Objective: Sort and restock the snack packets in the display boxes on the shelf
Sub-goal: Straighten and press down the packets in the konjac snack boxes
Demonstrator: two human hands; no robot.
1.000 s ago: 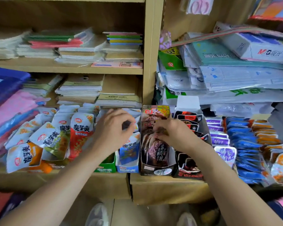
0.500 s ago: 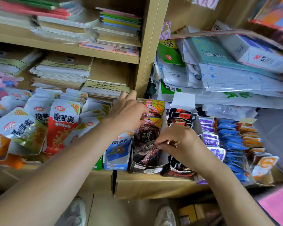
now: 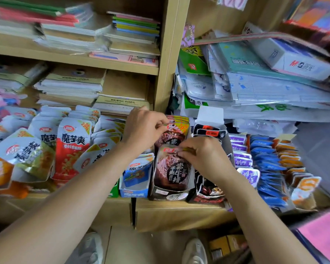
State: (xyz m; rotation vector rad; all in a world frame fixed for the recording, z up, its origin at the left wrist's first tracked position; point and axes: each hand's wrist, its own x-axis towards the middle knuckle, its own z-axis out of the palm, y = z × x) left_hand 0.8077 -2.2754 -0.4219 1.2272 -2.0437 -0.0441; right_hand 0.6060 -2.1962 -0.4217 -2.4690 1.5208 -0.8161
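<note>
The left hand (image 3: pixel 143 130) reaches over the back of a dark brown cardboard display box (image 3: pixel 170 195) that stands on the pale wooden shelf (image 3: pixel 179 212). Its fingers are curled and pinch the yellow-and-red top edge of the rear brown foil snack packet (image 3: pixel 172 137). The right hand (image 3: pixel 203 155) is just in front of it, thumb and fingers pinched on the top edge of the front brown foil snack packet (image 3: pixel 172 172). That packet stands upright in the same box with its round black label facing out (more of the kind are stacked behind the rear one, only their tops showing).

Touching the box on its left is a small blue-and-white display box (image 3: pixel 134 192) with a blue snack packet (image 3: pixel 137 169) upright in it. On its right a black display box (image 3: pixel 208 200) holds black-and-red packets (image 3: pixel 210 130), its white flap up at the back. Further right lie rows of small purple packets (image 3: pixel 243 161), blue packets (image 3: pixel 267 168) and orange packets (image 3: pixel 293 168). To the left of the hands, tall white-and-red pouches (image 3: pixel 72 147) lean among white, green and orange ones. Stacks of paper notebooks (image 3: pixel 72 86) fill the compartments above, and a white shoe (image 3: pixel 194 252) shows on the floor below
</note>
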